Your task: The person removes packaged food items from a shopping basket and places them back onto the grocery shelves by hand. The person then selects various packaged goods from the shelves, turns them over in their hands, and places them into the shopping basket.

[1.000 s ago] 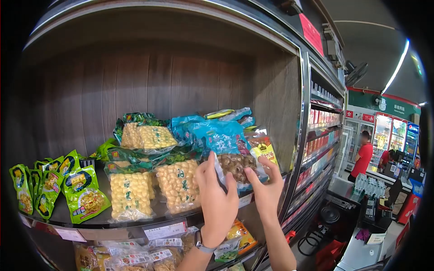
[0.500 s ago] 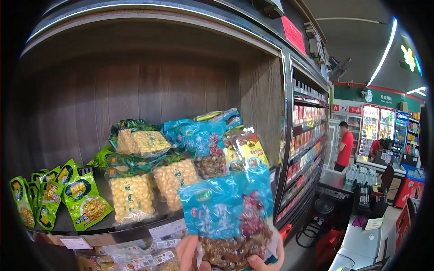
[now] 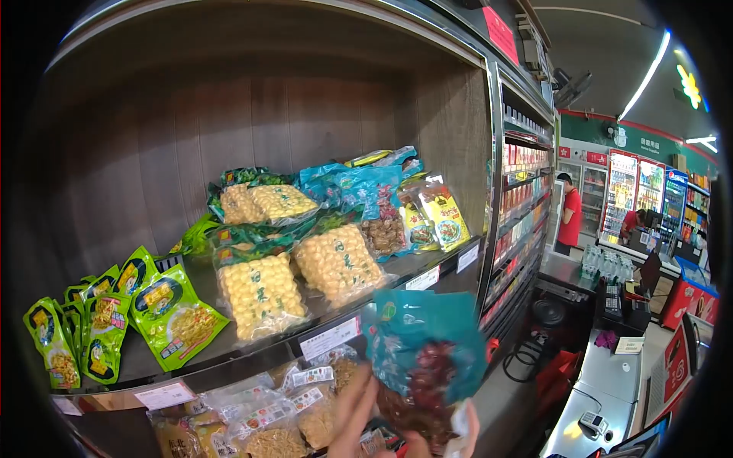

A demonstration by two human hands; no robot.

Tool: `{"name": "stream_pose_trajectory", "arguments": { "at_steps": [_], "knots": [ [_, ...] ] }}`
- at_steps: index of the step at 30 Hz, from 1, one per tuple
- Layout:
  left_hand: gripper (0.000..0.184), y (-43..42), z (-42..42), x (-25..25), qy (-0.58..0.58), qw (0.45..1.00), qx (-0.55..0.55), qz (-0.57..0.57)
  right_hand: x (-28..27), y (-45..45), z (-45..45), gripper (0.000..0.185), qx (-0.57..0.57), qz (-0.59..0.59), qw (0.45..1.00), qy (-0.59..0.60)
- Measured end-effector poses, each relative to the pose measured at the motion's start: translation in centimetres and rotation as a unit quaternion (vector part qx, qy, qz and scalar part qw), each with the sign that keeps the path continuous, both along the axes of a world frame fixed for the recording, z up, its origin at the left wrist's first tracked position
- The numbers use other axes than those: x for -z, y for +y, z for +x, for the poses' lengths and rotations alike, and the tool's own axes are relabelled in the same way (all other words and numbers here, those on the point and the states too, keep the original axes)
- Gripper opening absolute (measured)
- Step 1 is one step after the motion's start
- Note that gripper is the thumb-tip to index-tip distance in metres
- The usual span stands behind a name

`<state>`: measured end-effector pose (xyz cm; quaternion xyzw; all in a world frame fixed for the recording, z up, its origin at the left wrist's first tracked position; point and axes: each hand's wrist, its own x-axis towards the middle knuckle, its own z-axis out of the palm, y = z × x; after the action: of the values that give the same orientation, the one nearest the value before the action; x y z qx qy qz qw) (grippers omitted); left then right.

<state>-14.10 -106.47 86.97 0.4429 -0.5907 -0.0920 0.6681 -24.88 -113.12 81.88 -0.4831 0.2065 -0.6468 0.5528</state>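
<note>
Low in the head view I hold a teal snack bag (image 3: 416, 336) with dark reddish-brown contents in its lower part; motion blurs it. My left hand (image 3: 354, 412) grips the bag's lower left side, and my right hand (image 3: 469, 429) is closed on its lower right edge. Some of the fingers are hidden behind the bag. Just beyond it on the shelf lie clear packs of pale round nuts or beans (image 3: 262, 294). Similar teal bags (image 3: 351, 187) are piled farther back, beside yellow-labelled packets (image 3: 443, 217).
Green snack pouches (image 3: 177, 320) stand on the left of the dark shelf. Below, clear bags of dried food (image 3: 275, 427) fill a lower tier. A cabinet of small boxes (image 3: 527, 179), a counter (image 3: 603, 389) and two people in red shirts, one standing (image 3: 569, 217), are to the right.
The held teal bag has shifted right and turned, with its front now angled and blurred. The camera view has tilted, revealing more of the lower tier and the shelf's price tags.
</note>
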Motion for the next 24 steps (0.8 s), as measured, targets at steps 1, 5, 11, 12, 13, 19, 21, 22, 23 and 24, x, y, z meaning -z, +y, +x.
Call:
{"name": "stream_pose_trajectory", "arguments": {
  "at_steps": [1,5,11,12,13,19,21,22,23,24],
  "knots": [
    [0.067,0.0,-0.2,2.0,0.129,0.985,0.118,0.008,1.2,-1.7,0.5,0.058,-0.071,-0.182,0.981,0.005],
    [0.094,0.1,2.0,6.2,0.209,0.891,0.401,-0.037,-1.7,0.7,-0.4,0.057,0.019,-0.464,0.877,0.124],
    [0.07,1.7,0.9,4.8,0.589,0.755,0.287,-0.02,-3.1,2.6,-3.7,0.03,0.024,-0.456,0.883,0.106],
    [0.07,1.9,1.1,5.3,0.604,0.745,0.281,-0.019,-3.2,2.3,-2.8,0.023,0.115,-0.442,0.889,0.036],
    [0.074,1.8,2.1,6.1,0.575,0.77,0.276,0.006,-3.7,2.7,-2.6,0.025,0.156,-0.355,0.922,0.017],
    [0.073,3.1,1.9,5.3,0.514,0.822,0.233,0.081,0.2,2.0,-1.6,0.096,-0.168,-0.002,0.967,-0.194],
    [0.064,3.4,2.1,4.5,0.49,0.832,0.25,0.079,1.6,2.1,-1.0,0.095,-0.2,0.008,0.961,-0.192],
    [0.064,3.6,2.2,4.6,0.491,0.832,0.246,0.083,2.0,2.6,-0.6,0.094,-0.206,0.031,0.955,-0.21],
    [0.062,3.8,2.4,4.7,0.467,0.846,0.241,0.086,2.2,3.1,-0.3,0.092,-0.209,0.052,0.949,-0.229],
    [0.06,3.8,2.6,4.9,0.443,0.86,0.237,0.088,2.3,3.4,-0.1,0.092,-0.208,0.056,0.949,-0.23]
  ]
}}
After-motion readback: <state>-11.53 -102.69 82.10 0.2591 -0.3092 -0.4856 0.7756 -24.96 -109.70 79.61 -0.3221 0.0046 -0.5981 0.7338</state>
